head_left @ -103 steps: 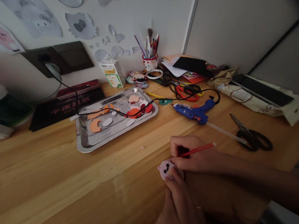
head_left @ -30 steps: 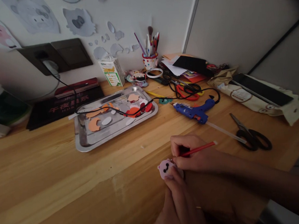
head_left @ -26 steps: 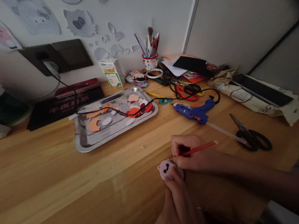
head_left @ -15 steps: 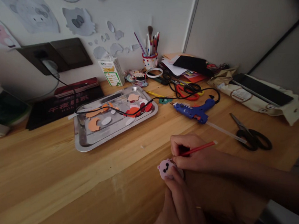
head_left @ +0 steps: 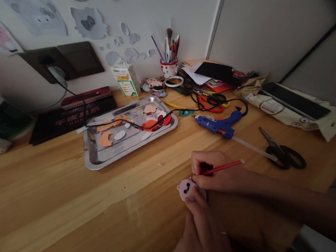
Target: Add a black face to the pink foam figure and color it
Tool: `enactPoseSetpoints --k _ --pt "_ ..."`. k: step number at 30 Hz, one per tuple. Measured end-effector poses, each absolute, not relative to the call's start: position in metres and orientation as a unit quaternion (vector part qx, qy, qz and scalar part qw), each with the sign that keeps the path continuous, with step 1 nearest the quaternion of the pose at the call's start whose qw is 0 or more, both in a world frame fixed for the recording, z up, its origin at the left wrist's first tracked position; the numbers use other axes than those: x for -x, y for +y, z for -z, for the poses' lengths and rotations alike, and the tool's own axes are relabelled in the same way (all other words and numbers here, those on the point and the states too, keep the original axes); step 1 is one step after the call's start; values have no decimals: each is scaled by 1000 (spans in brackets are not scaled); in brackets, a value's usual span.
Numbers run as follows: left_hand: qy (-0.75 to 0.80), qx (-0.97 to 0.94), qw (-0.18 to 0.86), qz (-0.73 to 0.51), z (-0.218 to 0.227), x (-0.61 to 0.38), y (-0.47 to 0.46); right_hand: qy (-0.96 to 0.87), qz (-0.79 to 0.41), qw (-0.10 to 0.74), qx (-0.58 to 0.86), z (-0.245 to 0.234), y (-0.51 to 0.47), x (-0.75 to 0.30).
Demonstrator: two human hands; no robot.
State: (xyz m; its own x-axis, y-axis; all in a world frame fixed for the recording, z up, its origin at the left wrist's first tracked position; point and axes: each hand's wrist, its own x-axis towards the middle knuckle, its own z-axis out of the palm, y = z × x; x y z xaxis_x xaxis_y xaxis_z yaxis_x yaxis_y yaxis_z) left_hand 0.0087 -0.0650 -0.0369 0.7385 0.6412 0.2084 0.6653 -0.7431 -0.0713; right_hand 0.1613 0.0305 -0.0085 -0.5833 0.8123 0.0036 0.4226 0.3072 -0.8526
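Note:
A small pink craft face (head_left: 185,188) with dark eyes lies on the wooden desk (head_left: 60,204) near the front. My left hand (head_left: 201,232) comes up from below, its fingertips pressed on the face's lower edge. My right hand (head_left: 218,172) is closed in a writing grip on a red pencil (head_left: 222,168); its tip meets the face's upper right side, hidden under my fingers.
A metal tray (head_left: 100,158) with orange, red and white cut-outs sits behind. A blue glue gun (head_left: 218,124) with a black cord lies to the right, then black scissors (head_left: 283,152). A brush cup (head_left: 169,67), carton (head_left: 126,80), papers and a bag line the wall.
Both hands stay in place on the pink face and the pencil; only the camera view shifts slightly.

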Motion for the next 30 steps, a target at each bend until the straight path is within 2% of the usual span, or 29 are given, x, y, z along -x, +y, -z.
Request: enactPoseSetpoints --k 14,18,22,30 --pt "-360 929 57 67 32 -14 -62 -767 -452 223 397 6 31 -161" --pt "-347 934 67 47 27 -14 -55 -737 -466 245 424 5 30 -161" --pt "-321 944 79 14 16 -13 -59 -704 -479 282 443 8 25 -156" --pt "-213 971 75 -73 6 -11 -68 -737 -486 250 396 12 20 -146"
